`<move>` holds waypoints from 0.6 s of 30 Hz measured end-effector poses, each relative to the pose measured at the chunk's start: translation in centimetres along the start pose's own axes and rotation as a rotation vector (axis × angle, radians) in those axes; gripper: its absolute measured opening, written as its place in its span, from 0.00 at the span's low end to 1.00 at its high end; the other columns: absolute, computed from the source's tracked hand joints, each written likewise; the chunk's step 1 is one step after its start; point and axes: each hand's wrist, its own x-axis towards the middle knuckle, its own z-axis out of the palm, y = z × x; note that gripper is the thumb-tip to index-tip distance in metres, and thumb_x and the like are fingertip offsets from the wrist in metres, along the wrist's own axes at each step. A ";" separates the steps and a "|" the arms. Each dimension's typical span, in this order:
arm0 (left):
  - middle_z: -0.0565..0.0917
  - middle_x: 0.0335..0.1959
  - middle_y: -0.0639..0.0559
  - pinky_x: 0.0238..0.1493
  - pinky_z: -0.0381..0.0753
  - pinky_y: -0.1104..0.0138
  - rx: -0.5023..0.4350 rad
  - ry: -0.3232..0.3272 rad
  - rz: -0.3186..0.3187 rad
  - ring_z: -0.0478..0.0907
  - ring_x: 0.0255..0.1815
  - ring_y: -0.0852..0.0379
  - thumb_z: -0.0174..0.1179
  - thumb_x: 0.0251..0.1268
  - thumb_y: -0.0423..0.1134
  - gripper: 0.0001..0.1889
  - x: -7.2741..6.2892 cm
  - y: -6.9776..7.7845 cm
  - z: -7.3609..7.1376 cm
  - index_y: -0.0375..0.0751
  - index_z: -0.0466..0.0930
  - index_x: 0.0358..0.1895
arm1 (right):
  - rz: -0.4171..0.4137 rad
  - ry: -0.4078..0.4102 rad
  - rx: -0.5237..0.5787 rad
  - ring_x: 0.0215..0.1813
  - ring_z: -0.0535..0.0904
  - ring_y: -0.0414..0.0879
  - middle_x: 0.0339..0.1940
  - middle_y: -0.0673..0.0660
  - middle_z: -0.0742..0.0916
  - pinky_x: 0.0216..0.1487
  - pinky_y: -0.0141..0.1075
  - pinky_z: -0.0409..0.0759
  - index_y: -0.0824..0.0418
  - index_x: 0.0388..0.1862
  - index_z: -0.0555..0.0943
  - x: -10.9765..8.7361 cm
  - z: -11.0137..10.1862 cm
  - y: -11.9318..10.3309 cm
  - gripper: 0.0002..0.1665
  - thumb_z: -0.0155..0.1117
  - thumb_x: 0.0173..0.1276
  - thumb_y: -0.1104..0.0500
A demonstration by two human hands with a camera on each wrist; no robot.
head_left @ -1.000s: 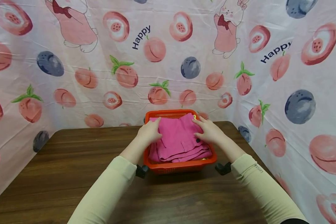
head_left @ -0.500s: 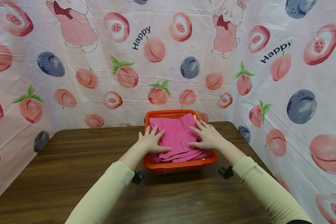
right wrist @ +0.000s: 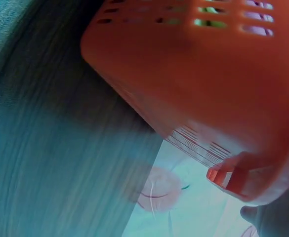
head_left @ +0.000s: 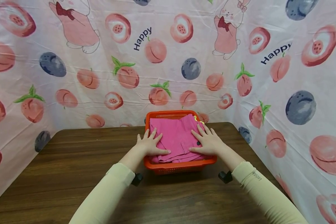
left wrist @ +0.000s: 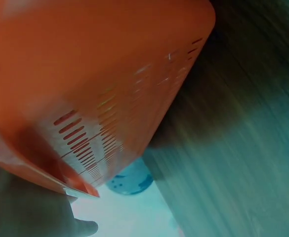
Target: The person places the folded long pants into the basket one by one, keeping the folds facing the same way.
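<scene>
Folded pink cloth (head_left: 176,133), layered with a dark button near its right side, fills an orange-red plastic basket (head_left: 179,165). My left hand (head_left: 149,145) lies over the cloth's left part with its fingers spread. On the right part rests my right hand (head_left: 208,143), fingers spread too, its thumb toward the middle. A bit of yellow trim (head_left: 197,119) shows at the back right corner of the cloth. In the left wrist view the slotted basket side (left wrist: 129,84) fills much of the picture. Green and pinkish bits show through the slots of the basket (right wrist: 184,64) in the right wrist view.
The basket stands on a dark wooden table (head_left: 86,161), toward its back edge. A fruit-and-rabbit printed curtain (head_left: 168,68) hangs behind and along both sides. Black wrist mounts (head_left: 225,176) sit under the wrists.
Both hands have gone from curled at the cloth's sides to spread flat over it. The left fingers opened out and the right hand came slightly lower. The basket stays in place.
</scene>
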 end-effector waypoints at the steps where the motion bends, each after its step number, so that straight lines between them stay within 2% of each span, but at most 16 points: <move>1: 0.40 0.78 0.45 0.64 0.30 0.35 0.001 -0.002 0.002 0.31 0.75 0.38 0.51 0.52 0.76 0.52 0.0 0.0 0.0 0.52 0.51 0.77 | 0.007 -0.007 -0.001 0.76 0.36 0.61 0.77 0.64 0.51 0.70 0.59 0.39 0.54 0.77 0.56 0.0 0.1 0.0 0.52 0.50 0.62 0.26; 9: 0.42 0.77 0.43 0.64 0.25 0.37 0.023 -0.054 -0.032 0.30 0.75 0.38 0.54 0.50 0.75 0.52 0.1 0.2 -0.3 0.52 0.52 0.76 | 0.038 -0.018 -0.005 0.76 0.38 0.63 0.76 0.66 0.54 0.69 0.60 0.39 0.58 0.76 0.57 -0.4 0.5 -0.3 0.54 0.50 0.62 0.26; 18: 0.42 0.77 0.43 0.64 0.26 0.36 0.065 -0.090 -0.078 0.29 0.75 0.38 0.57 0.49 0.74 0.53 0.1 0.7 -0.6 0.51 0.52 0.76 | 0.080 -0.066 0.011 0.75 0.37 0.63 0.76 0.67 0.54 0.69 0.60 0.37 0.57 0.76 0.57 -0.2 0.4 -0.8 0.53 0.50 0.61 0.26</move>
